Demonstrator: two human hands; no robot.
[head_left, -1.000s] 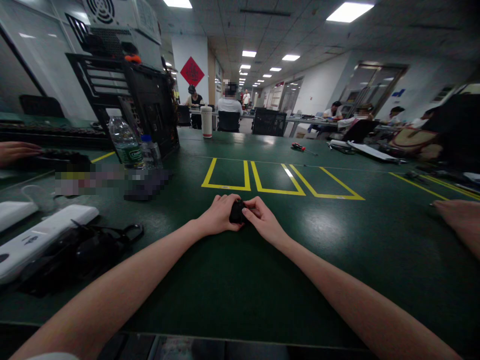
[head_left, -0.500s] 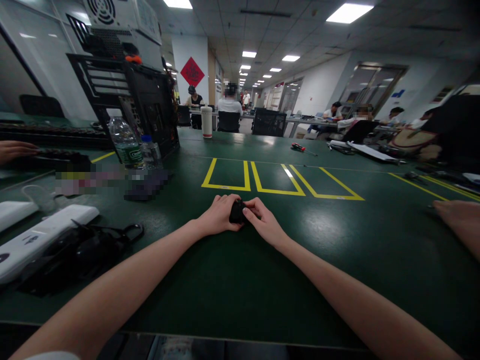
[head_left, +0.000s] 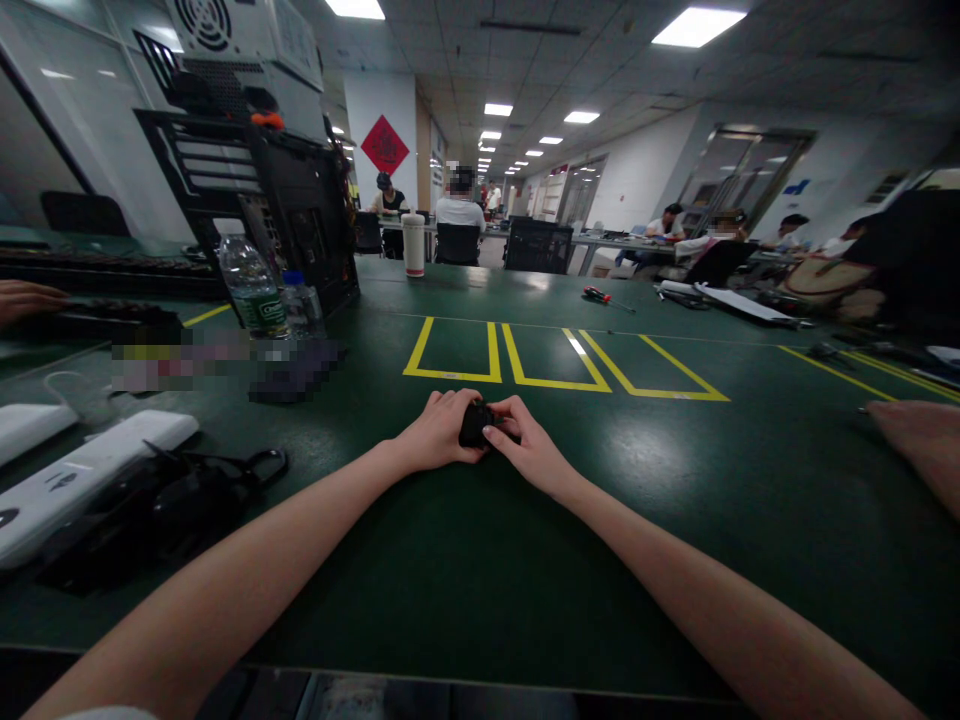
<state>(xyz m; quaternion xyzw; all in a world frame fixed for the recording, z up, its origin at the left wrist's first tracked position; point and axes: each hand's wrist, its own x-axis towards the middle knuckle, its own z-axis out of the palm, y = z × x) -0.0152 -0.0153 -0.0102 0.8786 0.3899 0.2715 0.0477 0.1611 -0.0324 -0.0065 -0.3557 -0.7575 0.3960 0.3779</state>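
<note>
A small, rounded black object (head_left: 474, 424) is held between my two hands, low over the green tabletop (head_left: 480, 560). Its kind is too dark and covered to make out. My left hand (head_left: 439, 430) wraps around its left side, fingers over the top and thumb beneath. From the right, my right hand (head_left: 525, 440) pinches its edge between thumb and bent fingers. Just beyond my hands lie yellow tape outlines (head_left: 451, 376) on the table.
Left stand a water bottle (head_left: 253, 285), a smaller blue-capped bottle (head_left: 301, 308) and a black computer case (head_left: 300, 210). Nearer are a white device (head_left: 97, 480) and black straps (head_left: 180, 500). A screwdriver (head_left: 598, 294) and white cup (head_left: 413, 245) are farther back. Another person's hand (head_left: 919, 440) rests right.
My right thumb and fingers have shifted very slightly on the black object. My left hand keeps its hold, and the rest looks the same.
</note>
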